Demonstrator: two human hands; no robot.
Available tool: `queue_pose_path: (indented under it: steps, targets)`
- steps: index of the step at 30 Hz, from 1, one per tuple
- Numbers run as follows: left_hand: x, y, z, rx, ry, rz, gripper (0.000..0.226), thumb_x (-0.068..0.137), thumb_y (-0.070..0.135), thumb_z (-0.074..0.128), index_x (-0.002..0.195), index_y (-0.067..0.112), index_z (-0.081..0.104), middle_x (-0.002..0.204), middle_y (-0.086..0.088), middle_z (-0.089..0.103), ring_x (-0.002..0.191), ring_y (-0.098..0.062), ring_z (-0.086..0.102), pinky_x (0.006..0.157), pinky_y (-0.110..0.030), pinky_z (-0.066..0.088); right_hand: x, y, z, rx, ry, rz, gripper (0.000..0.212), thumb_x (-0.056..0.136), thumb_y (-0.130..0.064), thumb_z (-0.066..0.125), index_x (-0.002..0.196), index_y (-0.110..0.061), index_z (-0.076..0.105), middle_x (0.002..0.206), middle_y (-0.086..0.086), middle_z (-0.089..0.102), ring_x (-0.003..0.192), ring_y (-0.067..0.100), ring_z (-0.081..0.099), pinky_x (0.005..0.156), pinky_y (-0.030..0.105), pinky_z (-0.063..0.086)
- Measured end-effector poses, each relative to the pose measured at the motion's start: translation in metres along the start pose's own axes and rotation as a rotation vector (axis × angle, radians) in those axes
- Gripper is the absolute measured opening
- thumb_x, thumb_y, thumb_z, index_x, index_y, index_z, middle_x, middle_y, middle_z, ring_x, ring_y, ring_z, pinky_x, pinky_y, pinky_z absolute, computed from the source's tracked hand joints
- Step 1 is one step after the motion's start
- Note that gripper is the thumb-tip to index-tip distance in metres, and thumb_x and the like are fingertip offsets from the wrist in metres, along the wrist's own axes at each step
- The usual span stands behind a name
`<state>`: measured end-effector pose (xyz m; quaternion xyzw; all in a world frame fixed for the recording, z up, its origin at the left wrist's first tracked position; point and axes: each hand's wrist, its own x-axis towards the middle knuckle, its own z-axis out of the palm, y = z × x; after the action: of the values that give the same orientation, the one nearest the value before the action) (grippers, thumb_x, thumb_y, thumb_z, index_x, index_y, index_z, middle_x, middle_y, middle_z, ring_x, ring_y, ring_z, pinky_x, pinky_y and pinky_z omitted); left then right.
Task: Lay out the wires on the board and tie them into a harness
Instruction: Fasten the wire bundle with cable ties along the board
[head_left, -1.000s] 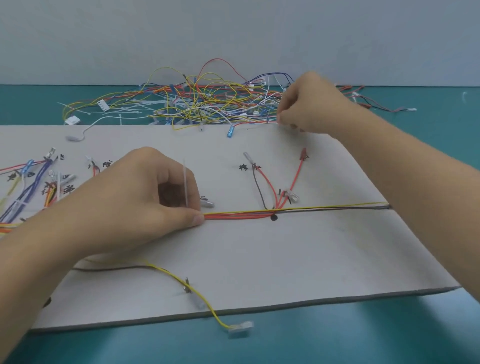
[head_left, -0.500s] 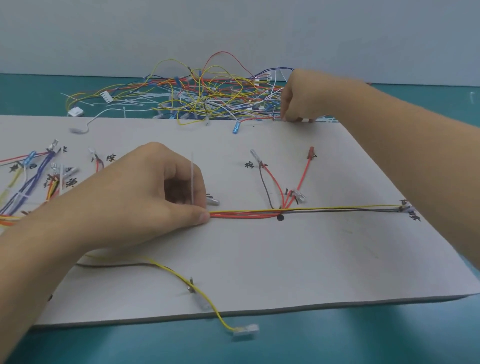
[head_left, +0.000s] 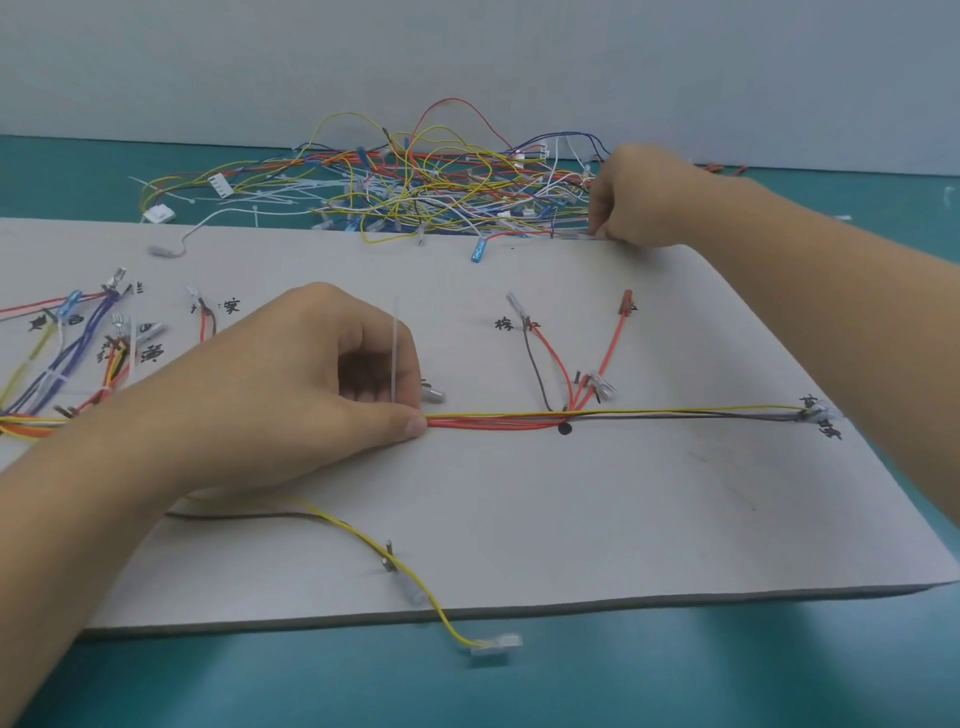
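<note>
My left hand (head_left: 291, 384) is pinching the wire bundle (head_left: 498, 420) at the middle of the board (head_left: 623, 519), and a white cable tie (head_left: 395, 353) is standing upright between its fingers. My right hand (head_left: 639, 202) is curling at the far edge, against the loose wire pile (head_left: 415, 187). Whether it is gripping anything, I cannot tell.

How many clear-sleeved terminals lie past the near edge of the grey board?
1. The clear-sleeved terminal on the yellow wire lies on the teal table beyond the grey board's near edge. The left forearm covers that edge's left end, so more may be hidden.
</note>
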<state>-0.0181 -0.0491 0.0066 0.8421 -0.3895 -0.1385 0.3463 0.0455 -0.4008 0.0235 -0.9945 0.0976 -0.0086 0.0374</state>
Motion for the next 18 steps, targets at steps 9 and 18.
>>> queue_pose_path:
  steps: [9,18]
  targets:
    - [0.0,0.002,0.001,0.026,0.008,0.008,0.012,0.068,0.044,0.074,0.076,0.035,0.072,0.061,0.009,0.064,0.053,-0.008,0.055,0.055,-0.031,0.049,-0.01,0.009,-0.007,-0.115,0.054,-0.064,0.015,0.088,-0.002,0.056,0.093,-0.009,0.068,0.092,0.013,0.064,0.085,0.032,0.055,0.071,0.031,0.039]
    - [-0.001,0.003,0.001,0.021,0.012,0.027,0.011,0.076,0.034,0.083,0.075,0.033,0.071,0.062,0.009,0.064,0.055,-0.009,0.056,0.055,-0.032,0.049,-0.021,0.011,-0.001,-0.009,0.197,-0.128,0.015,0.088,-0.004,0.058,0.091,-0.014,0.069,0.085,0.006,0.062,0.084,0.027,0.054,0.075,0.03,0.041]
